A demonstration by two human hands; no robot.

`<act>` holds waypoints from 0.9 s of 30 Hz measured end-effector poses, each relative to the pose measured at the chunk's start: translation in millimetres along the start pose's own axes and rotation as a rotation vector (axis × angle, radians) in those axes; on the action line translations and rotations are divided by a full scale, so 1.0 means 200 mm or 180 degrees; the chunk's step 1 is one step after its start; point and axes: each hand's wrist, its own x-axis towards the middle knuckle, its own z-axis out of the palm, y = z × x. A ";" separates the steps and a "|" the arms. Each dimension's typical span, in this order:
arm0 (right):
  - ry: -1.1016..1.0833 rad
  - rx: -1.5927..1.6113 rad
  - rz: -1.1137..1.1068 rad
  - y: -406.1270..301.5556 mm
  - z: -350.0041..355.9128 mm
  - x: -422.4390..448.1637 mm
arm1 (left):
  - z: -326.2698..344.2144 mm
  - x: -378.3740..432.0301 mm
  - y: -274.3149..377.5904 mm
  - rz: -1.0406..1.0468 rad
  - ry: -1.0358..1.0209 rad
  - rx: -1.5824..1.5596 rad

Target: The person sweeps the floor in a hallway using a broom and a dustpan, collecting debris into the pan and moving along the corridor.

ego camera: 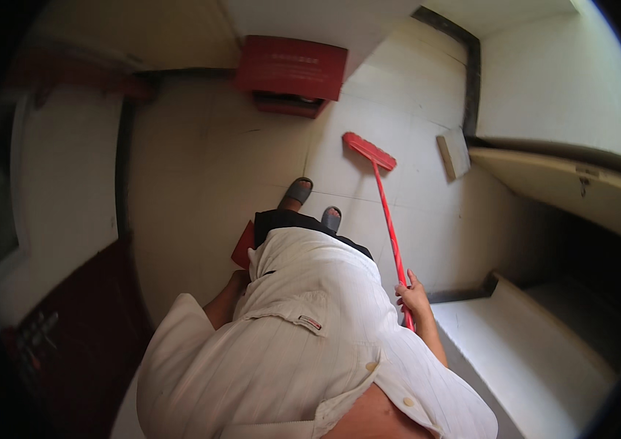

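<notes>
My right hand (412,295) is around the upper part of the red handle of a broom (387,219), low at the right of my body. The broom's red head (370,150) rests on the tiled floor ahead of my feet, tilted away to the left. My left hand (240,279) hangs at my left side, partly hidden by my shirt. Beside it a red flat piece (242,245), perhaps part of a dustpan, shows from behind my clothes; the fingers and their grip on it cannot be made out.
A red box (293,68) bearing writing stands against the wall ahead. A pale block (453,155) lies near the wall corner at the right. Beyond it a cabinet door (557,178) stands open with a key in its lock. A dark red panel (85,313) is at the left.
</notes>
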 end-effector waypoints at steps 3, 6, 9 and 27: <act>0.0002 -0.0156 -0.0282 0.16 -0.06 -0.13 | 0.13 -0.16 -0.35 0.0102 0.0326 -0.0148; 0.0011 -0.0756 -0.0879 0.25 -0.14 -0.31 | 0.25 -0.29 -0.71 0.0169 0.0615 -0.0412; -0.0330 -0.0861 -0.1185 0.57 -0.33 -0.29 | 0.35 -0.43 -1.02 0.0188 0.0865 -0.0588; -0.0536 -0.4200 -0.2676 -0.42 1.56 -0.03 | 0.46 -0.46 -2.42 -0.0255 0.1691 -0.1940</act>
